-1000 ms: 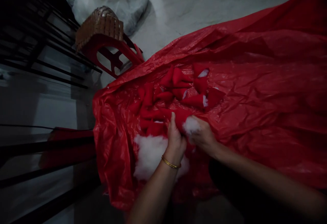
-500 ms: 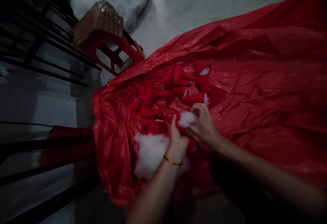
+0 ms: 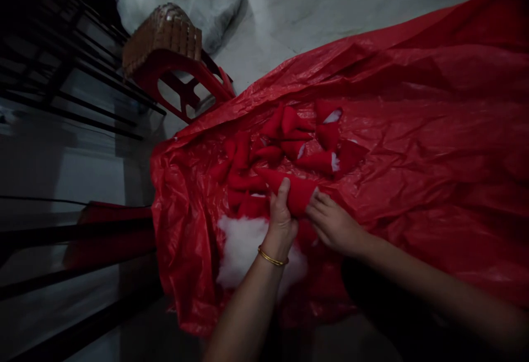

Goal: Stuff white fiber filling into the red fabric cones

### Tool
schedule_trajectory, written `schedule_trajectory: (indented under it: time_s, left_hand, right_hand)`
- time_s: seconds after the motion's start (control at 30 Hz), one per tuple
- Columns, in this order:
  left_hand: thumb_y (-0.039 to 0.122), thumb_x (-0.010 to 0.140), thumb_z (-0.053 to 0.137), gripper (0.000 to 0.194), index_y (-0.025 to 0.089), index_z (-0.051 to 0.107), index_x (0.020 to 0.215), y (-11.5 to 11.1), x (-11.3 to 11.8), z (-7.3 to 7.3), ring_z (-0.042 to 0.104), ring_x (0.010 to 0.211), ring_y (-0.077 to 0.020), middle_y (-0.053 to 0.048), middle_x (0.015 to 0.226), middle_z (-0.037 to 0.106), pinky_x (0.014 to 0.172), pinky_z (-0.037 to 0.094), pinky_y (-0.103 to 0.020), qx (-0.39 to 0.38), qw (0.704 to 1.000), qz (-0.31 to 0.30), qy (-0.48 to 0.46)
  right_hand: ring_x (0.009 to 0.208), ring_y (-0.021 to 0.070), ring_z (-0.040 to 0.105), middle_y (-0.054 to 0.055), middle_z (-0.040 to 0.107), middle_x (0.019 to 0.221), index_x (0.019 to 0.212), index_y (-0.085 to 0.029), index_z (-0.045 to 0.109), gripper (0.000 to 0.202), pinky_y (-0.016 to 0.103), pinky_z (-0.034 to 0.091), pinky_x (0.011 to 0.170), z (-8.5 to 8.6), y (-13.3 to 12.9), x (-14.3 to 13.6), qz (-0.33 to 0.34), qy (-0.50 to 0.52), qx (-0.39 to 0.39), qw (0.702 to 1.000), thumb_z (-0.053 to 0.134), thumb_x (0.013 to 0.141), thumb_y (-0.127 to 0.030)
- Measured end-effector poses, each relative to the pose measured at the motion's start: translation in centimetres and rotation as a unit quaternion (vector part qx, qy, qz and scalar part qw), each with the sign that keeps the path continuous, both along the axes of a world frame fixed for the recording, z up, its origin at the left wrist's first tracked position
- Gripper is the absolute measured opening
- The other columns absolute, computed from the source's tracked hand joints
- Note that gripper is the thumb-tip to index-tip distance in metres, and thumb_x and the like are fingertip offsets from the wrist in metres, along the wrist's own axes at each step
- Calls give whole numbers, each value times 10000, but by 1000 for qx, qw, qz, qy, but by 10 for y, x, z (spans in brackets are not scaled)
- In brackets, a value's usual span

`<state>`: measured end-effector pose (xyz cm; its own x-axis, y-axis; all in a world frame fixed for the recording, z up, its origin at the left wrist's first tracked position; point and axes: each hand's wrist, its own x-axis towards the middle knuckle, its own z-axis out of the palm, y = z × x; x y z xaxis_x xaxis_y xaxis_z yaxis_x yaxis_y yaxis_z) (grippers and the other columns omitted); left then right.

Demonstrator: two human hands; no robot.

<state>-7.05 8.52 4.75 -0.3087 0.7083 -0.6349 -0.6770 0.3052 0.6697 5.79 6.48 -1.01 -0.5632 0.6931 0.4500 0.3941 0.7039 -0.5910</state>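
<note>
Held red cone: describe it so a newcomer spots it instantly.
Find the big crumpled red sheet, then the white fluff near its lower left. Just above and right of the fluff, the left hand holds the red cone, narrow end pointing left, right hand at its wide end. Unlike the red pieces lying beyond, this one is held.

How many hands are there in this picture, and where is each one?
2: the left hand grips the red cone; the right hand is at its wide end.

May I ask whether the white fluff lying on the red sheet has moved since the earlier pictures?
No; the white fluff shows no clear shift either way against the red stool.
</note>
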Motion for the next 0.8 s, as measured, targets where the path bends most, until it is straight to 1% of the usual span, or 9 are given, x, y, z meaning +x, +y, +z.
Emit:
schedule_trajectory:
  time_s: [0.17,0.3,0.4,0.47,0.53,0.6,0.67,0.73,0.8]
  left_hand:
    - [285,586,879,511,165,678,1040,-7,2,4,666,738,-162,-9,838,718,804,534,-307,44,993,-88,71]
    - [233,577,872,473,154,690,1006,-15,13,-2,684,798,-183,-32,889,744,871,537,-337,37,989,-112,85]
    - [323,591,875,428,150,696,938,-14,8,-7,702,832,-211,-45,875,752,882,541,-350,2,994,-100,46]
    - [438,632,851,463,134,710,951,-8,-3,-6,714,883,-238,-75,889,758,892,543,-355,-9,994,-110,13]
    - [458,666,830,460,122,725,962,-1,-15,-3,717,909,-241,-93,909,764,893,542,-339,2,992,-125,23]
    - [338,651,856,432,145,726,1015,6,-23,4,713,909,-210,-76,966,769,889,533,-302,40,989,-113,85]
    - [216,636,861,531,206,696,1140,8,-25,13,703,919,-175,-49,1101,757,890,524,-273,91,981,-95,139]
    - [182,661,849,675,277,620,1289,7,-22,19,694,924,-159,-32,1204,728,882,526,-265,134,973,-108,156]
    - [184,682,847,771,312,548,1381,4,-16,21,691,925,-163,-25,1181,728,884,531,-273,143,968,-136,155]
  right_hand:
    - [983,325,626,174,713,955,1018,-102,717,279,509,531,894,7,-3,-2,44,-71,32,996,506,836,-122]
    - [947,298,626,157,708,977,1025,-116,713,272,458,523,872,13,3,0,59,-54,-24,996,539,818,-146]
    - [925,282,622,148,701,948,976,-123,705,228,434,521,857,15,6,3,54,-36,-42,997,545,813,-130]
    - [939,279,616,152,696,965,966,-126,695,220,435,520,857,15,4,4,43,-35,-23,998,536,815,-109]
    - [938,276,612,149,694,966,975,-131,689,222,431,525,842,16,2,3,38,-38,-4,999,527,825,-101]
    - [922,275,615,141,696,945,1013,-129,688,238,429,534,832,16,1,2,42,-42,14,998,522,844,-110]
    - [958,287,627,154,705,974,1069,-118,686,273,456,538,868,16,1,-1,49,-43,32,997,505,864,-119]
    - [1006,300,640,168,716,1013,1097,-113,688,310,489,537,914,15,3,-3,62,-30,51,996,470,877,-117]
    - [1021,294,661,158,728,1030,1134,-123,688,366,486,551,927,12,6,-6,70,-9,58,996,427,878,-101]
